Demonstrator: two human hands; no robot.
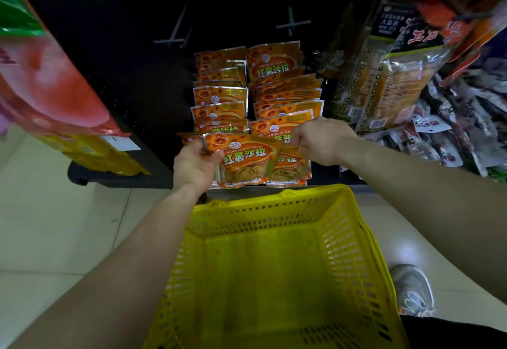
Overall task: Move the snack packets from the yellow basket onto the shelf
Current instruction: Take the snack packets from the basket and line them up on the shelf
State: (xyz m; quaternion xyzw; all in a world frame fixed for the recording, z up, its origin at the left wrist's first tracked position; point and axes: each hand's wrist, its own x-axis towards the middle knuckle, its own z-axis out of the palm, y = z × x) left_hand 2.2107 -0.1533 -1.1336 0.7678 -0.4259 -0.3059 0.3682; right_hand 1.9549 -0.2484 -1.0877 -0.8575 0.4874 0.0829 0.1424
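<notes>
Shelf: left hand grips orange packet, right hand pinches second packet.

There is just one camera, worn on the person's head. It looks forward and down from above the yellow basket, which is very near and fills the lower middle of the view. The shelf sits just past the basket's far side. The floor shows on both sides of the basket.
</notes>
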